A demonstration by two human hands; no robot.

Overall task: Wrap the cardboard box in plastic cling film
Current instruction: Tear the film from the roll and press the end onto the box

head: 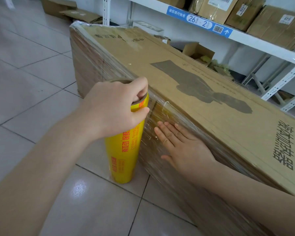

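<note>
A long cardboard box (186, 79) stands on the tiled floor, its near side covered with clear cling film (99, 65). A yellow roll of cling film (126, 147) stands upright against that side. My left hand (116, 108) grips the roll's top end, fingers hooked into the cardboard core. My right hand (182, 147) lies flat with fingers spread on the film-covered side, just right of the roll. The box's top face is bare cardboard with printing and a dark patch.
White metal shelving (245, 40) with several cardboard parcels runs behind the box on the right. Flattened cartons (78, 14) lie on the floor at the back left. Small open boxes (197, 50) sit under the shelf. Glossy floor tiles (32, 74) extend to the left.
</note>
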